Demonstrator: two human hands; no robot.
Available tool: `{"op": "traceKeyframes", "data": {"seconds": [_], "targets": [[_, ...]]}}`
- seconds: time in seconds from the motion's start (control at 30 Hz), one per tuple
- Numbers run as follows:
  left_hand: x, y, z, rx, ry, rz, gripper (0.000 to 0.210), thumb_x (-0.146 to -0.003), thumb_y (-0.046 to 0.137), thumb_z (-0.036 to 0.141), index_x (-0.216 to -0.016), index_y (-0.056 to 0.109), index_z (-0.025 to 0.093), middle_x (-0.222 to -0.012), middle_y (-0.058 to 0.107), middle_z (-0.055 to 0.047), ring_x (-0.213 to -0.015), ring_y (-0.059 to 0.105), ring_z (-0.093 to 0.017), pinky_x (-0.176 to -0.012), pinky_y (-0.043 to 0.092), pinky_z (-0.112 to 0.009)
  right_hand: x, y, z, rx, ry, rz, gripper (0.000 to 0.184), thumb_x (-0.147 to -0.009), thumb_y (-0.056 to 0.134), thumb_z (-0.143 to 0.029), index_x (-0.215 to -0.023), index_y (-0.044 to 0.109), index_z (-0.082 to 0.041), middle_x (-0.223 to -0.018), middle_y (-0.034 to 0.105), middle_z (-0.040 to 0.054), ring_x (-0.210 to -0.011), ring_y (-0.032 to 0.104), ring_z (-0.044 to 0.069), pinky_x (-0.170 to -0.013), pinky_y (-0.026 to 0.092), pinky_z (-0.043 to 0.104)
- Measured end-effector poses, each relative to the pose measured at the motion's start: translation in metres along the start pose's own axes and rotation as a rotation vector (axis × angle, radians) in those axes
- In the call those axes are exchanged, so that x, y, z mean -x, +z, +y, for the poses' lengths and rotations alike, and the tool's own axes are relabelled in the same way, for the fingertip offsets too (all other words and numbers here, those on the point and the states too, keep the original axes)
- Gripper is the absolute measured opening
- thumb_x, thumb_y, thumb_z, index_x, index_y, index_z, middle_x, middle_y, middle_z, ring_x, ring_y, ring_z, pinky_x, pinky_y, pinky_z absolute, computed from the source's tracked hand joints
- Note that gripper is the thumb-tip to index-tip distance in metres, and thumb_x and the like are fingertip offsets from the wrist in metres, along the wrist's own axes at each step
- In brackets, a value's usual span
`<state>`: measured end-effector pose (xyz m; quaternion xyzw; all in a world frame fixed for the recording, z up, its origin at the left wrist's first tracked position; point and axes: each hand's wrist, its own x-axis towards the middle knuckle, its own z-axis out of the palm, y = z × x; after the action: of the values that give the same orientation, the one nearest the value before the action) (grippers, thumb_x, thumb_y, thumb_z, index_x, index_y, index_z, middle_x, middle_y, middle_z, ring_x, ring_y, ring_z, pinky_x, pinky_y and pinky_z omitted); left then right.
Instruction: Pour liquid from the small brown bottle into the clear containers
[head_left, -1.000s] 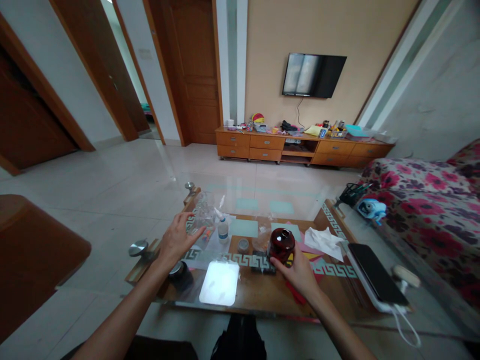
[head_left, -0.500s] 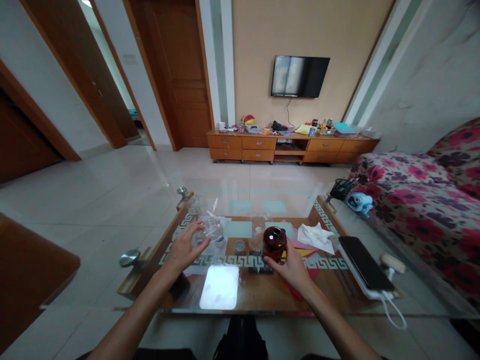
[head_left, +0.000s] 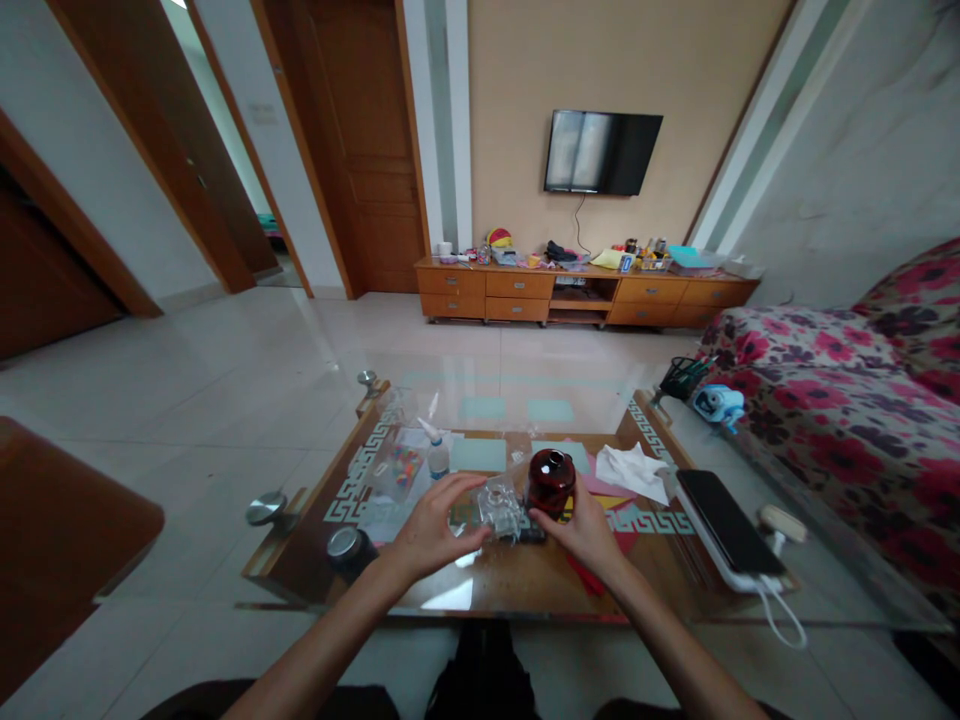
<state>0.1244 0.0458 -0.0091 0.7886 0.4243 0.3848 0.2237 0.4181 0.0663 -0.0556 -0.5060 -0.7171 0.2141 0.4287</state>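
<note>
My right hand (head_left: pixel 581 520) is closed around a dark red, rounded glass bottle (head_left: pixel 552 480) with a small opening on top, held upright above the glass table. Just left of it, my left hand (head_left: pixel 442 525) has thumb and fingers curled around a clear, see-through piece (head_left: pixel 500 508), whose exact kind I cannot make out. The clear piece is close beside the bottle; whether they touch is unclear. Beyond my left hand stands a small bottle with a white pointed nozzle (head_left: pixel 436 450). A dark can (head_left: pixel 351 552) stands to the left of my left forearm.
A crumpled white tissue (head_left: pixel 631 472) lies right of the bottle. Farther right are a phone (head_left: pixel 727 525) with a white cable and a blue sharpener-like gadget (head_left: pixel 718 405). A clear packet with colourful bits (head_left: pixel 401 470) lies at left. A low cabinet (head_left: pixel 517 295) stands far ahead.
My left hand has moved right and slightly nearer with the clear piece, bringing it beside the red bottle. The nozzle bottle and dark can now show more fully. My right hand has hardly moved.
</note>
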Motion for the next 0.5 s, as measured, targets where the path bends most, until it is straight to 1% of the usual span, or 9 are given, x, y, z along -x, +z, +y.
{"op": "traceKeyframes", "data": {"seconds": [0.17, 0.3, 0.4, 0.5], "targets": [[0.004, 0.001, -0.002, 0.015, -0.037, -0.028, 0.068, -0.08, 0.079, 0.022, -0.144, 0.056, 0.032, -0.144, 0.064, -0.007, -0.134, 0.06, -0.028, -0.117, 0.046, -0.051, 0.001, -0.001, -0.003, 0.019, -0.026, 0.018, 0.088, -0.082, 0.081, -0.047, -0.156, 0.04, -0.023, -0.138, 0.066, 0.0148, -0.123, 0.066, 0.037, -0.102, 0.055, 0.054], [0.008, 0.008, -0.005, 0.013, -0.053, -0.016, 0.068, -0.081, 0.078, 0.022, -0.144, 0.053, 0.031, -0.144, 0.063, -0.008, -0.134, 0.06, -0.029, -0.117, 0.046, -0.051, 0.0, -0.004, -0.007, 0.075, -0.089, 0.032, 0.086, -0.082, 0.08, -0.043, -0.156, 0.041, -0.025, -0.146, 0.06, 0.0141, -0.133, 0.059, 0.038, -0.109, 0.05, 0.056], [0.01, 0.013, -0.008, -0.009, -0.045, 0.004, 0.068, -0.081, 0.077, 0.022, -0.144, 0.053, 0.031, -0.143, 0.063, -0.008, -0.133, 0.06, -0.029, -0.117, 0.046, -0.051, 0.0, -0.007, -0.011, 0.109, -0.121, 0.05, 0.086, -0.083, 0.077, -0.039, -0.159, 0.037, -0.027, -0.151, 0.056, 0.0128, -0.138, 0.055, 0.037, -0.113, 0.047, 0.056], [0.011, 0.015, -0.01, -0.033, -0.036, 0.003, 0.069, -0.082, 0.077, 0.023, -0.145, 0.052, 0.032, -0.143, 0.063, -0.008, -0.134, 0.06, -0.029, -0.117, 0.046, -0.051, 0.0, -0.009, -0.013, 0.129, -0.135, 0.068, 0.087, -0.085, 0.074, -0.035, -0.161, 0.034, -0.027, -0.151, 0.055, 0.013, -0.138, 0.054, 0.035, -0.114, 0.047, 0.055]]}}
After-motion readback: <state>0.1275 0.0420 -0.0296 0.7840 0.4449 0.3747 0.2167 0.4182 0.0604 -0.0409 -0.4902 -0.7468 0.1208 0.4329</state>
